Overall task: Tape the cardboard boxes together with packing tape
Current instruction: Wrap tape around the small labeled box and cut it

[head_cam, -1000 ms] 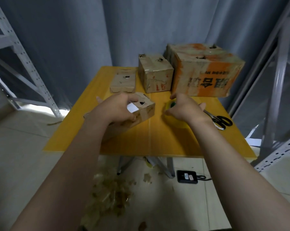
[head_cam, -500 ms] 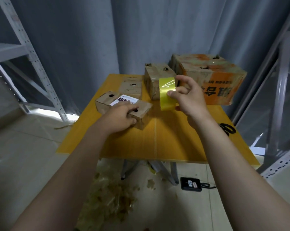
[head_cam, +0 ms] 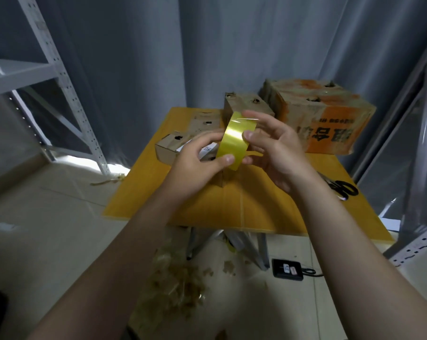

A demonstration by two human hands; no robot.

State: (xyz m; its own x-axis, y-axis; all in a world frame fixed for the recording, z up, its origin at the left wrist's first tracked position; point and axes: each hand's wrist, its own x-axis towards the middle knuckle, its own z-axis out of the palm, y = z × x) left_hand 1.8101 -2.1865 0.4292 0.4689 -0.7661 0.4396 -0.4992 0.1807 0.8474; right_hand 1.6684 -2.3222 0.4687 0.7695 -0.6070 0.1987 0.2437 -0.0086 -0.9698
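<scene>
Both hands close on a roll of yellow packing tape (head_cam: pixel 234 141), held upright in the air above the middle of the desk (head_cam: pixel 256 209). The left grip (head_cam: pixel 195 163) pinches the roll's lower rim, thumb pressed to its glossy outer face. The right grip (head_cam: pixel 276 150) holds the other side, thumb on the face and fingers curled behind.

Just behind the left grip, a small flat box (head_cam: pixel 168 148) bearing a white label lies near the desk's left edge. A second flat box (head_cam: pixel 205 121) sits beyond it toward the far edge, beside a cube-shaped box (head_cam: pixel 246 106). A large box with orange print (head_cam: pixel 330 119) fills the far right corner. Black-handled scissors (head_cam: pixel 342 188) lie at the right edge.

On the floor beneath the desk are crumpled tape scraps (head_cam: pixel 178 278) and a black device (head_cam: pixel 288 268) with a cable. Grey metal shelving (head_cam: pixel 67 94) stands to the left against a grey curtain (head_cam: pixel 232 45).
</scene>
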